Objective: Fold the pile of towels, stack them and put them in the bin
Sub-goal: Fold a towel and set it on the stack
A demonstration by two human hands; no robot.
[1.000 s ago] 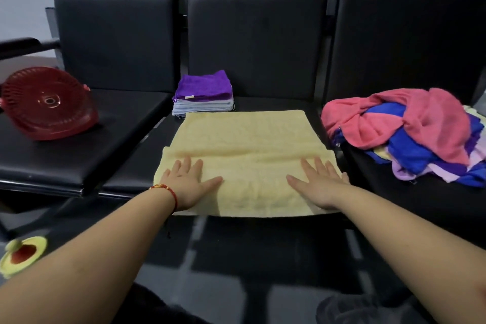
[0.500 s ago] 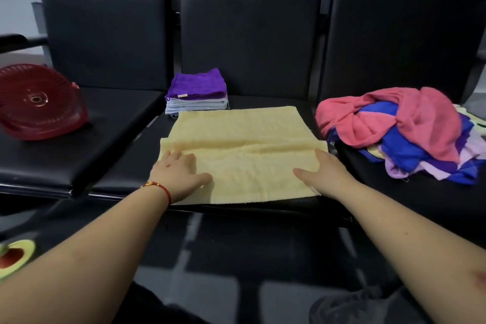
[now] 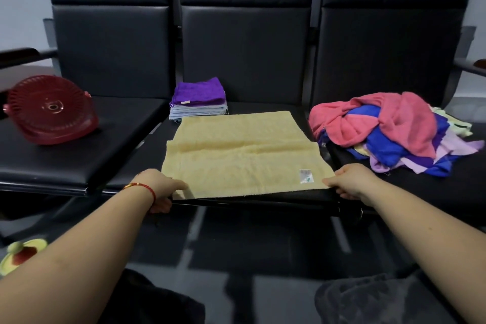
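Note:
A yellow towel (image 3: 242, 155) lies spread on the middle black seat, with a small white label near its front right corner. My left hand (image 3: 160, 188) grips the towel's front left corner at the seat edge. My right hand (image 3: 349, 181) grips the front right corner. Behind the towel sits a small stack of folded towels (image 3: 198, 100), purple on top and pale blue below. A loose pile of unfolded towels (image 3: 389, 131), pink, blue, lilac and pale yellow, fills the right seat. The red bin (image 3: 50, 113) lies tipped on the left seat with its slotted bottom facing me.
Three black padded seats (image 3: 65, 163) stand in a row with high backs. An armrest (image 3: 26, 54) sticks out at the far left and another at the far right. A yellow and red object (image 3: 19, 255) lies on the dark floor at lower left.
Both hands slid from lying flat on the towel outward to its front corners and now grip them. The white label has come into sight. The camera moved closer.

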